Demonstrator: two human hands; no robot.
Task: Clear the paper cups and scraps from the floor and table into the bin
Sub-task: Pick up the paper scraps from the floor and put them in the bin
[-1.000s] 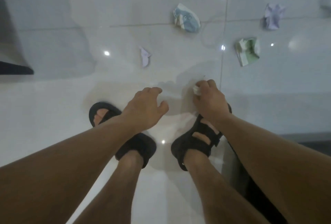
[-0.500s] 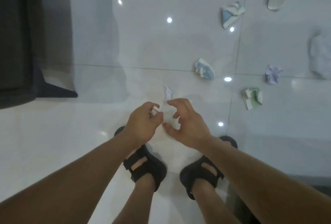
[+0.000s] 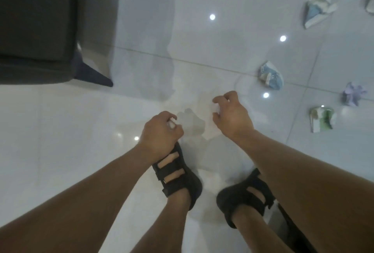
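Note:
My left hand (image 3: pixel 162 131) grips a small white paper scrap (image 3: pixel 172 125) in its curled fingers, just above my left sandal. My right hand (image 3: pixel 232 115) is low over the white tiled floor, its index finger and thumb curled round a second small pale scrap (image 3: pixel 216 108). To the right, crushed paper cups lie on the floor: a blue one (image 3: pixel 271 75), a green one (image 3: pixel 321 118) and a blue-white one (image 3: pixel 317 10) farther off. A crumpled purple scrap (image 3: pixel 353 94) lies beside the green cup. No bin is in view.
Dark furniture (image 3: pixel 36 26) fills the top left corner, its base reaching to the floor. Another crushed cup (image 3: pixel 370 4) is cut by the right edge. My feet in black sandals (image 3: pixel 178 180) stand below the hands. The glossy floor reflects ceiling lights.
The first scrap went from my right hand to my left. My right hand then reached forward and closed on the scrap lying on the floor. The view moved closer.

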